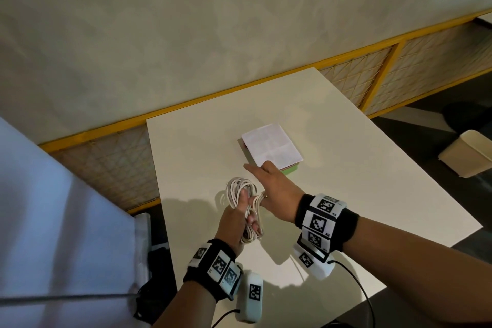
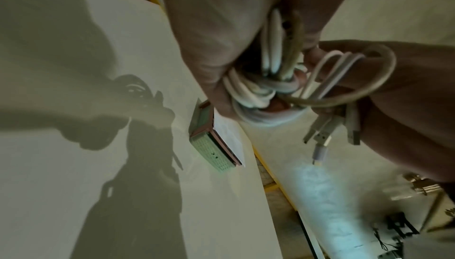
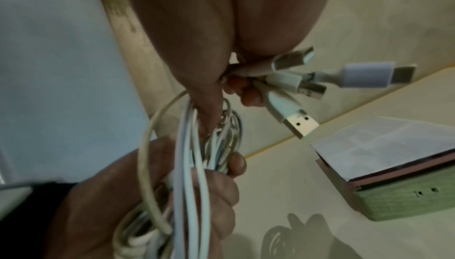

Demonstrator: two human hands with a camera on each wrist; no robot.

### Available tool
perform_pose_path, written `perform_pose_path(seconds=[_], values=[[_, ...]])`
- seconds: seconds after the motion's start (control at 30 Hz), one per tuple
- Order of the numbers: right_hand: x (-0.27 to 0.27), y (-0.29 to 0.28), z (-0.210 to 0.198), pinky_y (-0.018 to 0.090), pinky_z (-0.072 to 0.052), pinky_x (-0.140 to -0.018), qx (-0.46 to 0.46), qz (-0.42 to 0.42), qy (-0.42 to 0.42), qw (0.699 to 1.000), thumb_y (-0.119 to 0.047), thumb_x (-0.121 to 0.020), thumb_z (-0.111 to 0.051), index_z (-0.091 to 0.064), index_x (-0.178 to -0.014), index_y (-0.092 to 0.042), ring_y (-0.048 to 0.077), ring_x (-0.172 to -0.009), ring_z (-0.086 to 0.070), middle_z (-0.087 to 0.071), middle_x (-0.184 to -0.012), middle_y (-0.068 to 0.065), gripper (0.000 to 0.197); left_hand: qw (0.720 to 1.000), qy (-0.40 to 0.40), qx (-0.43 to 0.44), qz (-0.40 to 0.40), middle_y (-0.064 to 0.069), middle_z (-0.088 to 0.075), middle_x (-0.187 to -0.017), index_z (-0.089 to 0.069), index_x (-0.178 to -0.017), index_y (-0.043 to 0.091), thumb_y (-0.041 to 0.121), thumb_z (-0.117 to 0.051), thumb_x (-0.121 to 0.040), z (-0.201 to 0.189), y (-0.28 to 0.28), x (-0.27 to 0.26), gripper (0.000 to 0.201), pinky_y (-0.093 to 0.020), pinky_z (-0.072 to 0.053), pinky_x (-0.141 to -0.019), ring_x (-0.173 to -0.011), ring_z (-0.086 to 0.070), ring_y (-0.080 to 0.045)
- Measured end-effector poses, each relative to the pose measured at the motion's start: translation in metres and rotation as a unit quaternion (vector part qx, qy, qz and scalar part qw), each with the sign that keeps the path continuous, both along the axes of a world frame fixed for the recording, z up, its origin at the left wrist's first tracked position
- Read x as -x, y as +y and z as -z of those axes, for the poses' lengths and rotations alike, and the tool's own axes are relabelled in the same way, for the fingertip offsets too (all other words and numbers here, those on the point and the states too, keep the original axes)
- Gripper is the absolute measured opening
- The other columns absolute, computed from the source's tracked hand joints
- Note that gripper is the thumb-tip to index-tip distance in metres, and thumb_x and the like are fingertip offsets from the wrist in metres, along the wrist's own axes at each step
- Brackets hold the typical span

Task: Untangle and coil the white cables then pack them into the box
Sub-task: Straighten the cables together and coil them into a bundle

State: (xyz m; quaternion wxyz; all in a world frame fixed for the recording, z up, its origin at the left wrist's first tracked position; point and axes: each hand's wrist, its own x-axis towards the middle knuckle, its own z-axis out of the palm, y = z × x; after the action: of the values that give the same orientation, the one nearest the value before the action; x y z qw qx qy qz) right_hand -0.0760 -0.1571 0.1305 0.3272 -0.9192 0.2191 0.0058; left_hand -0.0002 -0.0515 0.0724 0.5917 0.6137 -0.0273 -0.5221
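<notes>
White tabletop (image 1: pixel 332 146), seen from above. Box (image 1: pixel 271 150) near tabletop centre, closed, paper sheet on lid, pink lid over green base; just beyond right hand (image 1: pixel 277 192), nearer to it than to left hand (image 1: pixel 234 221). Bundle of white cables (image 1: pixel 243 194) held above near edge, loops' long axis running toward box. Left fingers (image 3: pixel 237 163) clenched round coil. Right thumb and fingers pinching loose plug ends; USB plugs (image 3: pixel 299 125) pointing boxward.

box (image 1: pixel 288 170) interior hidden under paper (image 1: pixel 271 146)
</notes>
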Motion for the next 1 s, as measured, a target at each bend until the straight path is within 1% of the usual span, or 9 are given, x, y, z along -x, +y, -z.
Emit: perform_pose_path(seconds=[0.1, 0.17, 0.27, 0.37, 0.53, 0.63, 0.7, 0.83, 1.0], values=[[-0.002, -0.001, 0.006, 0.016, -0.035, -0.079, -0.01, 0.009, -0.009, 1.0, 0.005, -0.08, -0.056, -0.028, -0.143, -0.014, 0.017, -0.093, -0.048, -0.039, -0.124, 0.014, 0.072, 0.999, 0.0, 0.031, 0.015, -0.001, -0.038, -0.046, -0.058, -0.079, 0.009, 0.052, -0.045, -0.092, 0.004, 0.002, -0.002, 0.046, -0.022, -0.04, -0.04, -0.035, -0.042, -0.014], [-0.004, -0.002, 0.007, 0.016, -0.035, -0.082, -0.009, 0.022, -0.006, 1.0, 0.006, -0.078, -0.055, -0.03, -0.142, -0.013, 0.023, -0.106, -0.051, -0.039, -0.126, 0.013, 0.073, 0.997, -0.022, 0.061, 0.042, 0.0, -0.04, -0.041, -0.052, -0.071, 0.006, 0.045, -0.062, -0.083, 0.006, 0.004, -0.002, 0.042, -0.022, -0.041, -0.038, -0.032, -0.045, -0.014], [-0.007, -0.001, 0.008, 0.023, -0.041, -0.092, -0.009, 0.018, 0.003, 1.0, 0.006, -0.074, -0.058, -0.034, -0.141, -0.014, 0.025, -0.113, -0.051, -0.04, -0.127, 0.011, 0.073, 0.993, -0.035, 0.086, 0.073, 0.0, -0.042, -0.037, -0.047, -0.063, 0.005, 0.035, -0.076, -0.074, 0.009, 0.008, -0.001, 0.044, -0.022, -0.043, -0.037, -0.03, -0.047, -0.015], [-0.007, -0.002, 0.01, 0.023, -0.039, -0.094, -0.033, 0.015, 0.002, 0.999, 0.006, -0.073, -0.058, -0.039, -0.138, -0.012, 0.026, -0.115, -0.049, -0.043, -0.127, 0.013, 0.071, 0.992, -0.016, 0.107, 0.066, 0.002, -0.042, -0.04, -0.049, -0.073, 0.005, 0.031, -0.07, -0.068, 0.009, 0.008, -0.001, 0.033, -0.023, -0.044, -0.038, -0.032, -0.047, -0.013], [-0.006, -0.006, 0.012, 0.03, -0.042, -0.095, -0.064, 0.013, -0.025, 0.998, 0.003, -0.077, -0.057, -0.047, -0.133, -0.008, 0.03, -0.109, -0.053, -0.05, -0.118, 0.018, 0.058, 0.99, 0.012, 0.133, 0.041, 0.003, -0.043, -0.044, -0.057, -0.083, 0.01, 0.054, -0.086, -0.044, 0.008, 0.008, -0.002, 0.066, -0.023, -0.046, -0.039, -0.034, -0.048, -0.013], [-0.005, -0.005, 0.013, 0.03, -0.042, -0.095, -0.069, 0.023, -0.026, 0.997, 0.004, -0.076, -0.057, -0.046, -0.134, -0.008, 0.029, -0.11, -0.053, -0.05, -0.12, 0.017, 0.06, 0.992, 0.006, 0.12, 0.037, 0.003, -0.043, -0.042, -0.054, -0.085, 0.011, 0.04, -0.069, -0.067, 0.007, 0.006, -0.002, 0.037, -0.023, -0.046, -0.039, -0.034, -0.047, -0.012], [-0.006, -0.005, 0.015, 0.028, -0.041, -0.094, -0.066, 0.04, -0.03, 0.997, 0.006, -0.074, -0.056, -0.049, -0.13, -0.009, 0.027, -0.109, -0.053, -0.05, -0.118, 0.015, 0.059, 0.993, -0.005, 0.11, 0.048, 0.003, -0.042, -0.041, -0.05, -0.076, 0.008, 0.03, -0.06, -0.072, 0.004, 0.004, -0.001, 0.025, -0.022, -0.044, -0.039, -0.033, -0.047, -0.012], [-0.006, -0.007, 0.017, 0.023, -0.04, -0.084, -0.066, 0.053, -0.034, 0.996, -0.001, -0.073, -0.06, -0.053, -0.117, -0.008, 0.021, -0.1, -0.053, -0.053, -0.112, 0.011, 0.045, 0.992, -0.029, 0.088, 0.081, 0.001, -0.041, -0.04, -0.052, -0.07, 0.008, 0.022, -0.064, -0.069, 0.0, 0.002, 0.002, 0.019, -0.021, -0.043, -0.039, -0.032, -0.048, -0.012], [-0.004, -0.006, 0.02, 0.03, -0.047, -0.071, -0.096, 0.043, -0.025, 0.994, -0.004, -0.075, -0.06, -0.045, -0.107, -0.008, 0.023, -0.085, -0.058, -0.06, -0.1, 0.012, 0.035, 0.988, -0.04, 0.076, 0.127, 0.0, -0.048, -0.04, -0.052, -0.069, 0.008, 0.023, -0.065, -0.071, 0.004, 0.004, 0.0, 0.02, -0.025, -0.044, -0.044, -0.035, -0.049, -0.014]])
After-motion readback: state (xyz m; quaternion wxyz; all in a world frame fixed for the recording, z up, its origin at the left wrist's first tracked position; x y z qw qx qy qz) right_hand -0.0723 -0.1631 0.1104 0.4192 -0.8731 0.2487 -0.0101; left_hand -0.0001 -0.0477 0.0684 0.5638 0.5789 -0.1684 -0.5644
